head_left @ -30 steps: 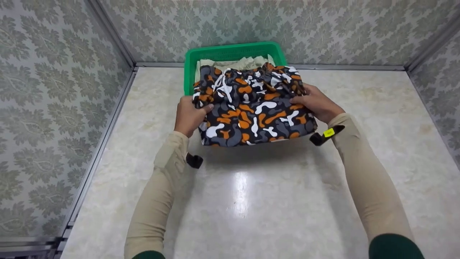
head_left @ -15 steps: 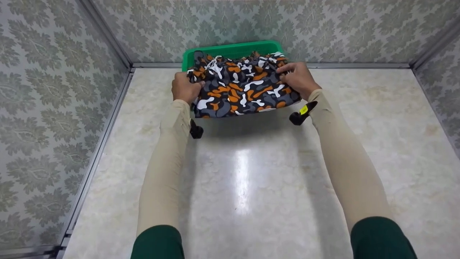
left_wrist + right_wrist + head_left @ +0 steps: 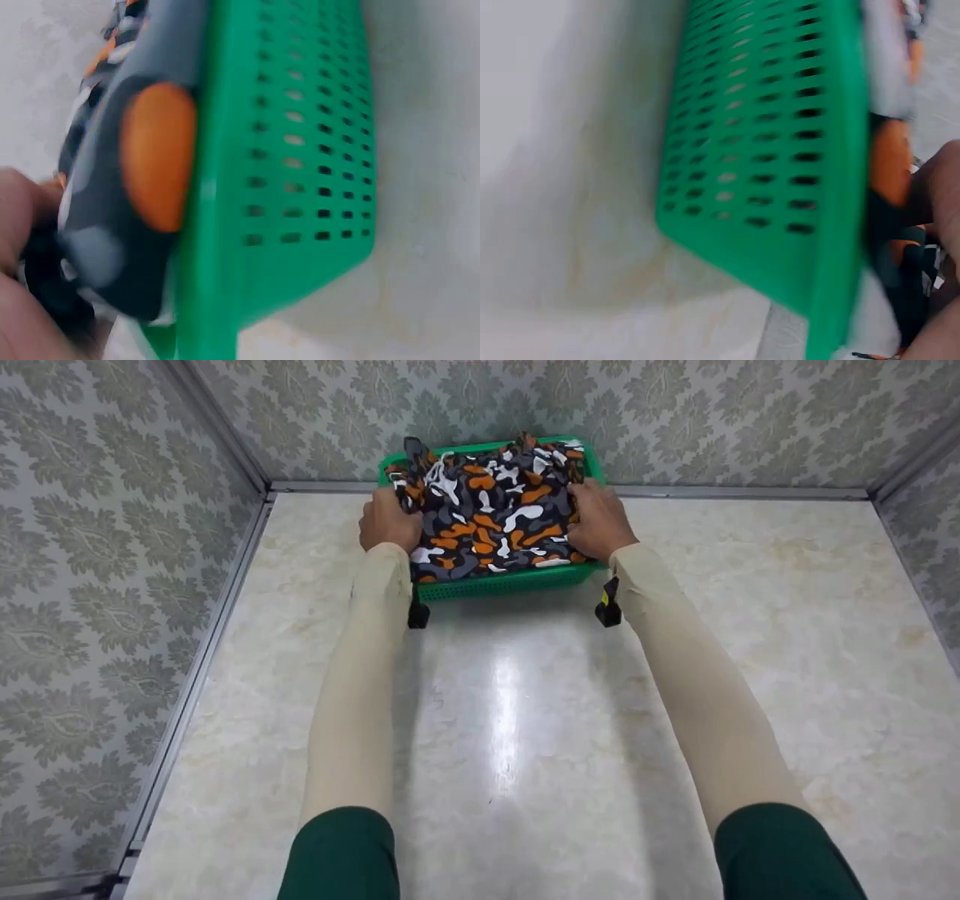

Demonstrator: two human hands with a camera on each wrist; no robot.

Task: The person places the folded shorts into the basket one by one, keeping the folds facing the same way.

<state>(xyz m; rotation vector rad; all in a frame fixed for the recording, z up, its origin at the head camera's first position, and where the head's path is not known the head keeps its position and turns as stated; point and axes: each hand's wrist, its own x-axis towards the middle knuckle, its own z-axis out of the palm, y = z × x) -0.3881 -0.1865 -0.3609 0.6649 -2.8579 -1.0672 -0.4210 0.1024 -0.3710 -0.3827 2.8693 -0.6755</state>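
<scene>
Folded camouflage shorts (image 3: pixel 495 514), black, grey, orange and white with a white drawstring, lie in the mouth of a green plastic basket (image 3: pixel 510 583). My left hand (image 3: pixel 388 521) grips their left side, thumb on top. On the opposite side my right hand (image 3: pixel 600 519) holds the cloth at the basket's edge. In the left wrist view the folded edge of the shorts (image 3: pixel 124 195) bulges over the basket rim (image 3: pixel 206 247). The right wrist view has the basket's perforated wall (image 3: pixel 757 142) beside cloth bunched under the fingers. Beige cloth seen earlier underneath is hidden in the head view.
The basket stands on a pale marbled table (image 3: pixel 510 810), against the patterned back wall (image 3: pixel 712 420). A metal rail (image 3: pixel 742 493) runs along the table's back edge. Another patterned wall (image 3: pixel 82 645) closes off the left side.
Both hands have carried the shorts away from me and down into the basket. The basket's front wall now shows below them, and the beige cloth has gone out of sight.
</scene>
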